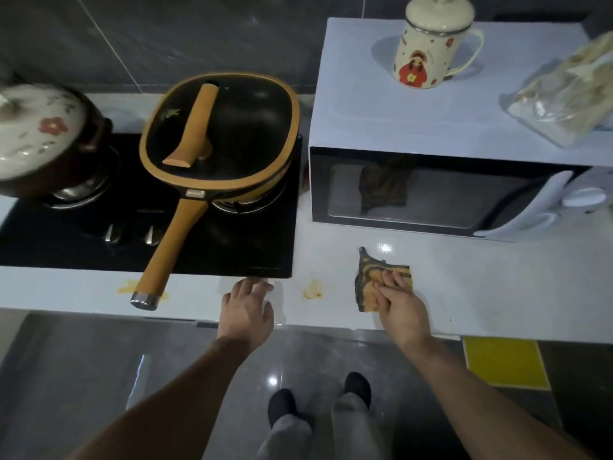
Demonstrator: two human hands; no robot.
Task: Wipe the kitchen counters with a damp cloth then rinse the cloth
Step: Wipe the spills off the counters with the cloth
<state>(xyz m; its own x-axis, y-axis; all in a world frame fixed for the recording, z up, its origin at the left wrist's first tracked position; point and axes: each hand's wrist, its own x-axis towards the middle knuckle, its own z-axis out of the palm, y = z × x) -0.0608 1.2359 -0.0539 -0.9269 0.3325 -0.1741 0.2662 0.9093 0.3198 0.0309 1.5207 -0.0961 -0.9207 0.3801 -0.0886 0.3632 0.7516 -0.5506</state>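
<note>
A crumpled yellow-brown cloth (368, 280) lies on the white counter (481, 277) in front of the microwave. My right hand (399, 302) grips its right side, fingers curled over it. An orange-brown stain (312, 289) marks the counter just left of the cloth. My left hand (247, 308) hovers open over the counter's front edge, fingers spread, near the corner of the black hob. Another yellowish stain (127, 287) shows beside the pan handle's end.
A black gas hob (83, 240) holds a lidded orange-rimmed pan (225, 141), whose long handle (169, 254) juts over the counter edge, and a floral-lidded pot (36, 137). The microwave (431, 190) carries a lidded enamel mug (428, 44) and a plastic bag (564, 94).
</note>
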